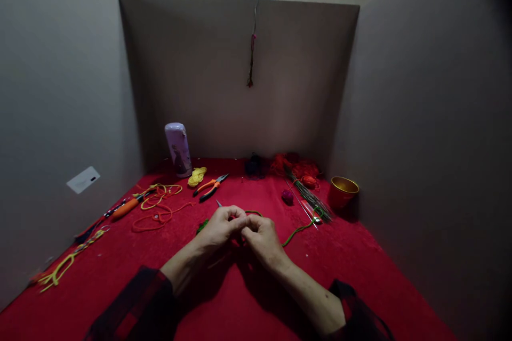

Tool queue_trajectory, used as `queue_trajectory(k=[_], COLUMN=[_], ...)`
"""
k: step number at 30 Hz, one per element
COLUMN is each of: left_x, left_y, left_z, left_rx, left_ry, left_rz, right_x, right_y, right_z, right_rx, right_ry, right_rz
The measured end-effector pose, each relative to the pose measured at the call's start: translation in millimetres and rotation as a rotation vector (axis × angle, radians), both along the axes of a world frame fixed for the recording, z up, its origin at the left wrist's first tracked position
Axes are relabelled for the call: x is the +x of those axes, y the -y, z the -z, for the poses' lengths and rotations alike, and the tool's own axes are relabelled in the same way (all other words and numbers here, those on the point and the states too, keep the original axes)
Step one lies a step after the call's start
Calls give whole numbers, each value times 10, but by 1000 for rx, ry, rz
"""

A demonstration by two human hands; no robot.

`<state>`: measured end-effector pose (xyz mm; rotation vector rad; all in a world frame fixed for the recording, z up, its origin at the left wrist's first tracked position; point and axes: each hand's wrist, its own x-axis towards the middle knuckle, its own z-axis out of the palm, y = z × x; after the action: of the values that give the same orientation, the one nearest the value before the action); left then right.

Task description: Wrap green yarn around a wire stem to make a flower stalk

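My left hand (221, 227) and my right hand (262, 238) meet over the middle of the red cloth (224, 298), fingers pinched together. Between them runs a green cord (298, 230) that trails off to the right across the cloth. Both hands are closed on the cord's near end; the exact spot is hidden by the fingers. A small green piece (202, 225) lies just left of my left hand. A thin metal tip (218, 203) pokes out just beyond my left knuckles.
Orange-handled pliers (210, 186), a yellow yarn bundle (197, 176) and a lilac bottle (178, 149) stand at the back left. Orange and yellow cords (158, 205) lie left. A bundle of thin wires (310, 197), red yarn (298, 166) and a cup (343, 191) are at the right. Grey walls surround.
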<state>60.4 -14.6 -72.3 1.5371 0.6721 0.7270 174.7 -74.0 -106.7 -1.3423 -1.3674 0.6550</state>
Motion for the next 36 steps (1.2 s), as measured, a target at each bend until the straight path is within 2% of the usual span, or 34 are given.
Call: queue_trajectory(k=[2, 4, 6, 8, 9, 11, 13, 15, 18, 22, 26, 36], left_x=[-13, -42, -72, -90, -92, -84, -66, -45, -29, -36, -43, -53], left_y=[-21, -58, -97, -120, -119, -91, -43, 1, 28, 17, 16, -1], left_z=[-5, -17, -22, -18, -14, -12, -19, -30, -38, -29, -20, 26], left_rx=[-30, -1, 37, 35, 21, -30, -103, -153, -152, -135, -141, -141], left_ry=[13, 19, 39, 81, 91, 70, 14, -22, -46, -61, -61, -34], left_rz=[-20, -75, -118, -116, -113, -109, -102, -98, -109, -126, -139, -127], right_x=[56, 220, 507, 887, 1089, 1469, 1768, 1967, 2114, 2189, 2243, 2253], right_y=[31, 60, 86, 119, 140, 184, 222, 250, 282, 304, 301, 306], right_z=[-77, -183, -307, -425, -472, -525, -511, -440, -286, -111, -5, 54], right_rx=[38, 103, 171, 163, 104, -110, -338, -466, -461, -343, -208, 132], right_ry=[97, 236, 387, 542, 613, 737, 834, 896, 931, 936, 966, 1165], right_rz=[46, 152, 310, 531, 658, 871, 968, 972, 941, 909, 892, 875])
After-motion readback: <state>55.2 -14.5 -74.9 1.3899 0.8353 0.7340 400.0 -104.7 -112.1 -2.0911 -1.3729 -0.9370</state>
